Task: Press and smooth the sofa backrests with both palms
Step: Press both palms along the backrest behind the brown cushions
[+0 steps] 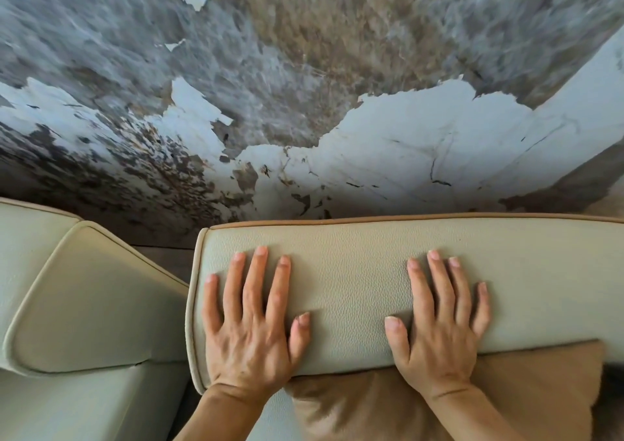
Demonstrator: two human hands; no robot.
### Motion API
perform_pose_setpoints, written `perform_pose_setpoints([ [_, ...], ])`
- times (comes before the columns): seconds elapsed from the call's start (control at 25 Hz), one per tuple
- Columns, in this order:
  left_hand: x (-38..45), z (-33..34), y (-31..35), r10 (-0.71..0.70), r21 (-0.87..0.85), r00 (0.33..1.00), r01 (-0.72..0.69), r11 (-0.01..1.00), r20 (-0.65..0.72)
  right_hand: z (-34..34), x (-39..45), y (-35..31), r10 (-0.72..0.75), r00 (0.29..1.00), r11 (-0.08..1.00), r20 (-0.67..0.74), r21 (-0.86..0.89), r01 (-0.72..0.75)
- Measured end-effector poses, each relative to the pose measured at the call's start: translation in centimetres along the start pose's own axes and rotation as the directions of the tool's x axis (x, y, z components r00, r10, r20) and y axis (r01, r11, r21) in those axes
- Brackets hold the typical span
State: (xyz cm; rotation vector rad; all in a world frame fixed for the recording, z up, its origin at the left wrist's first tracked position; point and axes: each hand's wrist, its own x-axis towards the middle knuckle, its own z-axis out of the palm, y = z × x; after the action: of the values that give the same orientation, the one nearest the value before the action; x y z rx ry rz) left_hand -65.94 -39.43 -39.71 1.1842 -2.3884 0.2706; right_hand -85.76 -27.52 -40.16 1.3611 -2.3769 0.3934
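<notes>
A pale cream leather sofa backrest (pixel 351 282) with tan piping fills the lower middle and right of the head view. My left hand (pixel 251 326) lies flat on its left end, palm down, fingers spread. My right hand (pixel 439 326) lies flat on it further right, palm down, fingers apart. Both hands rest on the top of the cushion and hold nothing. A second cream backrest (pixel 84 299) sits to the left, angled, untouched.
A tan throw pillow (pixel 506 396) leans against the backrest below my right hand. Behind the sofa rises a wall (pixel 304 86) with peeling white paint and grey-brown patches. A narrow gap (pixel 175 261) separates the two backrests.
</notes>
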Motion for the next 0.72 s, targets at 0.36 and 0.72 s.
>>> perform_pose_setpoints([
  [0.36,3.9,2.2,-0.2,0.012,-0.019,1.0,-0.012,1.0,0.002,1.9,3.2,0.5,0.021,0.999,0.999,-0.031,-0.041,-0.023],
  [0.72,9.0,4.8,-0.1,0.047,-0.028,0.999,-0.046,0.999,0.007,4.4,7.1,1.2,0.06,0.994,0.996,-0.089,-0.065,-0.065],
])
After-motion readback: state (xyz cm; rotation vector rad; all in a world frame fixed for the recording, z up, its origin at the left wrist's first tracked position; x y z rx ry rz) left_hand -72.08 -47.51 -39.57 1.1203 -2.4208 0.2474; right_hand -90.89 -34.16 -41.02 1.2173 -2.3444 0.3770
